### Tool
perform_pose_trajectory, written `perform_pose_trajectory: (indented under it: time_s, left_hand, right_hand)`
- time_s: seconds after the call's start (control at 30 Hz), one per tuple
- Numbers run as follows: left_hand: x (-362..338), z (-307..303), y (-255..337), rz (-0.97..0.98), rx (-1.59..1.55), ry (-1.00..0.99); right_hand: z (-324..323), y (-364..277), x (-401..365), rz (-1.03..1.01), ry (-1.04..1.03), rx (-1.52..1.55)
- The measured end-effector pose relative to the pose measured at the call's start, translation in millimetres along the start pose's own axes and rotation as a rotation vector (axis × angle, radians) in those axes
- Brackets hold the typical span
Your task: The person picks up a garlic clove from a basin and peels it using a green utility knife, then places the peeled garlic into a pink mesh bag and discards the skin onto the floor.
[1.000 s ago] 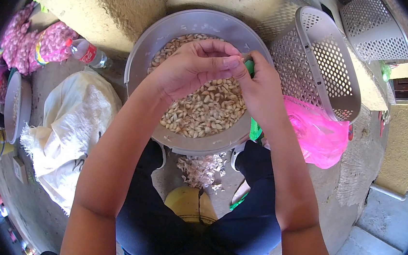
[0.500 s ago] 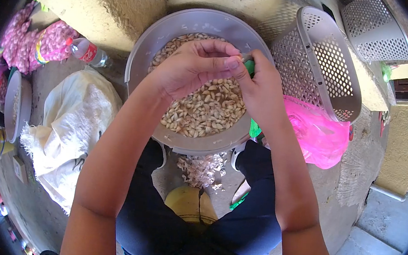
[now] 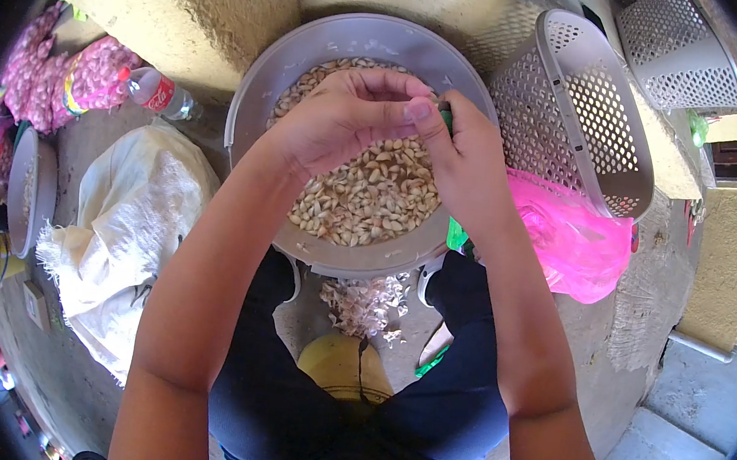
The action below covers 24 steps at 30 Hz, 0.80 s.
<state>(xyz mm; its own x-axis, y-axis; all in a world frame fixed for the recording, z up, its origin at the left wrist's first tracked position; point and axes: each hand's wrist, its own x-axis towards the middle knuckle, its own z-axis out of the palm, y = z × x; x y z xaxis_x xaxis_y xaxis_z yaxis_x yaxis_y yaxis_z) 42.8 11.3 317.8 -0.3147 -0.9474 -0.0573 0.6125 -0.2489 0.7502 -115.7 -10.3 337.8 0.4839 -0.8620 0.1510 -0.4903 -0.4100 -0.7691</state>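
My left hand (image 3: 356,119) is closed in a pinch over the basin, its thumb and fingertips meeting those of the other hand. Whatever it pinches is too small and covered to make out. My right hand (image 3: 463,151) is wrapped round a knife with a green handle (image 3: 446,117); the blade is hidden behind the fingers. Below both hands, a large grey basin (image 3: 264,72) holds many garlic cloves (image 3: 371,200) in water. Bits of papery skin cling to its inner wall.
Garlic peels (image 3: 364,304) lie on the floor before a yellow container (image 3: 343,368) between my legs. Right of the basin are a perforated grey basket (image 3: 537,105) and a pink plastic bag (image 3: 561,238). On the left are a white sack (image 3: 134,209), a cola bottle (image 3: 157,93) and bagged garlic (image 3: 101,75).
My fingertips have shifted slightly, the right thumb now pressed against the left thumb. The small orange-tan bit seen between the fingers is out of sight. Nothing else has visibly moved.
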Motion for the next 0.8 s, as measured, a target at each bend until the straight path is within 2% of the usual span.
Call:
perform_pose_trajectory:
  time_s: [0.23,0.33,0.47,0.57,0.67,0.8]
  left_hand:
    - [2.5,0.3,-4.9,0.042,0.045,0.071]
    - [2.6,2.7,-6.0,0.071,0.096,0.113]
    - [0.9,5.5,-3.5,0.059,0.149,0.102]
    - [-0.1,-5.2,5.8,-0.091,-0.004,-0.023]
    - [-5.6,0.6,9.0,-0.226,0.223,0.087]
    - [-6.9,-3.2,11.9,-0.356,0.187,-0.043]
  right_hand:
    - [0.3,-2.0,-0.9,0.006,0.031,0.003]
    - [1.2,-0.8,-2.0,-0.049,0.111,-0.139]
    - [-2.9,0.1,-1.5,-0.123,0.084,-0.239]
    - [-8.1,4.6,-0.3,-0.167,0.001,-0.272]
    - [-12.5,2.5,-2.5,-0.153,-0.105,-0.275]
    - [-14.2,2.7,-3.5,-0.192,-0.177,-0.277]
